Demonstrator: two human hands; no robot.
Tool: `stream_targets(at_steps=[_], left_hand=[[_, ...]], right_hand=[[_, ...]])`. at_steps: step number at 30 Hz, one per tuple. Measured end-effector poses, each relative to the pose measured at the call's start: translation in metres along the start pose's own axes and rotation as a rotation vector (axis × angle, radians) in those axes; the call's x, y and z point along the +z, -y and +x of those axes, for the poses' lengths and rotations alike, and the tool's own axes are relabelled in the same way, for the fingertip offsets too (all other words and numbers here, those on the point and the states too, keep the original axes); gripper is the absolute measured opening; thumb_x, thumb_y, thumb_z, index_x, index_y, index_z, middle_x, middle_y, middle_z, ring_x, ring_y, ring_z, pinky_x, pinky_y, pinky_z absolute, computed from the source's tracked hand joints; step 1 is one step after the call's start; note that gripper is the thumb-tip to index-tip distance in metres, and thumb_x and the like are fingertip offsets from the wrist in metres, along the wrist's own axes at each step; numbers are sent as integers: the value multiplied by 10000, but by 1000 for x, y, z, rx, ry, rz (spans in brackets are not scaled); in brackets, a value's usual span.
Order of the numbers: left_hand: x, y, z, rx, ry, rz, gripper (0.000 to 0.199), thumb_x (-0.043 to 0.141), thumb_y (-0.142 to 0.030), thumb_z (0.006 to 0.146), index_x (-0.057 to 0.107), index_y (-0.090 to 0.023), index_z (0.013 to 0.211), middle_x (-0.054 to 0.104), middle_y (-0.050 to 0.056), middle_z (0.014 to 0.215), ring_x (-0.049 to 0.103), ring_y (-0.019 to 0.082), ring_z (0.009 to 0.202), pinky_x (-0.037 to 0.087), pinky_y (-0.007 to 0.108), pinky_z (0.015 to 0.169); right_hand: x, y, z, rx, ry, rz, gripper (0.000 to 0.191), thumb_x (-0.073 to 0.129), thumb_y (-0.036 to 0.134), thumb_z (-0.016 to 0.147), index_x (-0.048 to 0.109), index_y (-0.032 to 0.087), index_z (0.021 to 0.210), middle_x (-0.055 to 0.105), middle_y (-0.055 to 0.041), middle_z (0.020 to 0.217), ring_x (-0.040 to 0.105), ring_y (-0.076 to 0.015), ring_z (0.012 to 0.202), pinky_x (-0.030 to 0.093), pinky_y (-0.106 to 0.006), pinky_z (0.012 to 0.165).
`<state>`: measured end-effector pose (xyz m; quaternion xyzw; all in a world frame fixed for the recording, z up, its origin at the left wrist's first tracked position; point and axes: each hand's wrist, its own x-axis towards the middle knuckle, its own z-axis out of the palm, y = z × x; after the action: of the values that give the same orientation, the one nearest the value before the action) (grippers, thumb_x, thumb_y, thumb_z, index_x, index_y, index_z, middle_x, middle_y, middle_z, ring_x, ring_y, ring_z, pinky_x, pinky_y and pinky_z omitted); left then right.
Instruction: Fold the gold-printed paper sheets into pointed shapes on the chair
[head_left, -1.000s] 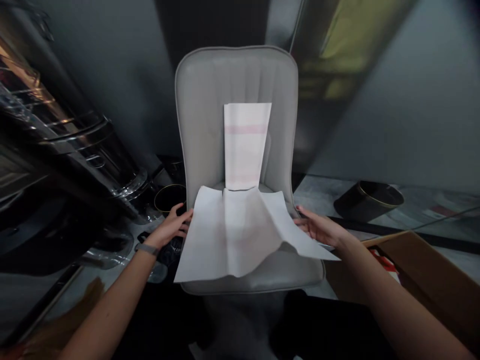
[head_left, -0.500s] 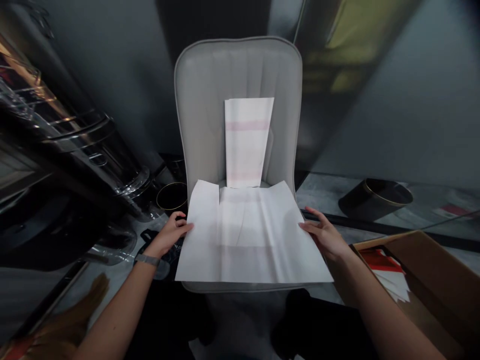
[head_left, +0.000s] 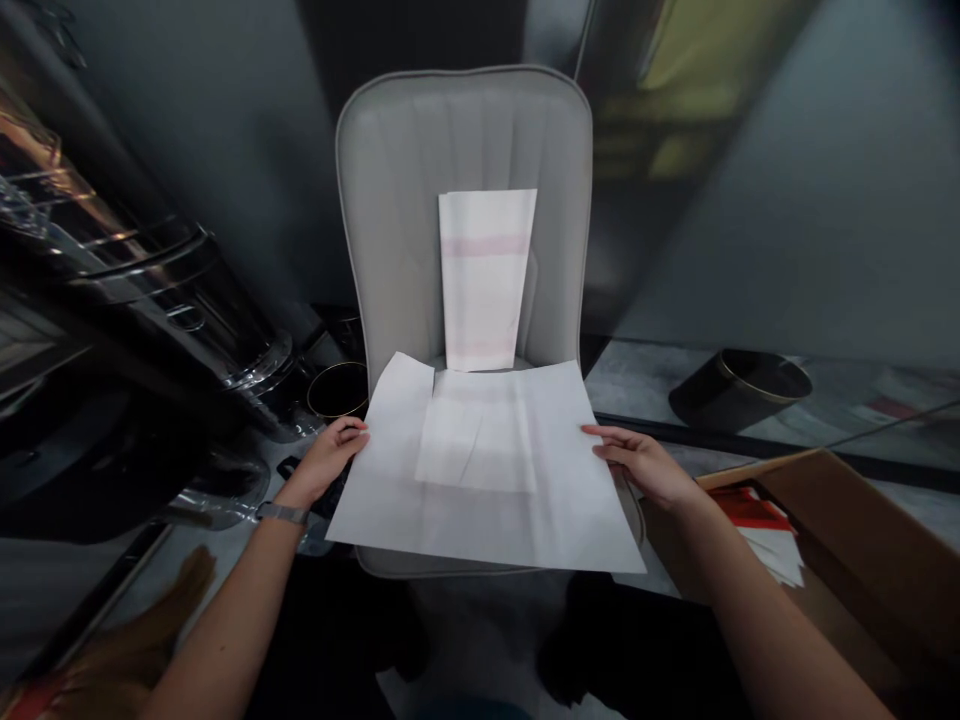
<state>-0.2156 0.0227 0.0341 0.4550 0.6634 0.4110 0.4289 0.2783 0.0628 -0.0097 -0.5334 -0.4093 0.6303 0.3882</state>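
A large white sheet (head_left: 480, 520), creased lengthwise and notched at its upper left, spreads over the seat of a grey chair (head_left: 465, 120). My left hand (head_left: 330, 460) pinches its left edge between thumb and fingers. At the right edge, my right hand (head_left: 637, 462) grips the paper, thumb and fingers close together. A smaller piece with a slanting line shows on or through the middle of the sheet; which, I cannot tell. Against the backrest leans a folded white paper (head_left: 487, 280) with pale pink bands, upright and narrower at the bottom.
On the right stands an open cardboard box (head_left: 847, 540) with red and white papers (head_left: 765, 535) inside. A black bin (head_left: 739, 390) appears behind it, another (head_left: 337, 390) left of the chair. Shiny cylinders (head_left: 195, 290) wrapped in clear plastic fill the left side.
The sheet's creases lie flatter, and its lower edge has turned slightly, the left corner now higher. Both hands still hold its sides. The whole view has shifted a little.
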Motion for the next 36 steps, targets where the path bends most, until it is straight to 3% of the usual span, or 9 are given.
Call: stream_targets(at_steps=[5,9,12,17,21,28,36], left_hand=[[2,-5,-2,-6,26,42,551,852,-572,627,743,-182,1001,759,79,997,682,222,905,526,312,783],[8,-9,-2,-56,93,23,619,912,-530,576,737,-173,1049,765,90,987,704,242,878,552,333,751],[4,-8,0,-59,99,-17,673,922,-531,557,723,-172,1090,767,96,1000,717,241,857,562,333,741],[-4,-4,1,-20,109,-48,673,911,-526,601,721,-170,1140,769,102,1047,720,226,911,559,319,807],[3,-5,4,-56,155,-98,747,889,-514,669,674,-177,1300,771,102,1063,721,216,890,562,309,775],[5,-5,14,-89,217,-81,846,913,-469,663,619,-179,1401,773,109,1120,736,223,890,578,314,766],[-2,-27,-3,13,128,65,749,936,-468,592,728,-194,1258,787,101,1105,741,252,910,605,374,820]], right_hand=[[6,1,-1,9,9,79,486,906,294,636,777,253,1103,760,2,844,679,-140,664,564,-244,591],[13,-3,3,33,62,67,521,931,263,626,763,254,1119,786,-13,872,732,-187,737,614,-303,684],[7,-4,3,53,12,80,456,938,254,605,784,238,1034,797,-28,864,733,-193,713,617,-309,671],[-3,-1,-4,5,-27,95,456,950,285,581,795,234,1006,799,-28,914,729,-184,744,611,-297,686],[2,-1,-8,-30,-6,132,490,945,284,602,781,265,1064,798,-13,988,737,-174,809,612,-281,740],[-2,2,-7,22,10,37,634,952,279,598,745,240,1196,797,-17,832,730,-198,672,619,-330,651],[-7,18,-14,-162,-80,-215,597,963,480,542,812,184,1039,800,-64,845,728,-238,741,612,-372,693]])
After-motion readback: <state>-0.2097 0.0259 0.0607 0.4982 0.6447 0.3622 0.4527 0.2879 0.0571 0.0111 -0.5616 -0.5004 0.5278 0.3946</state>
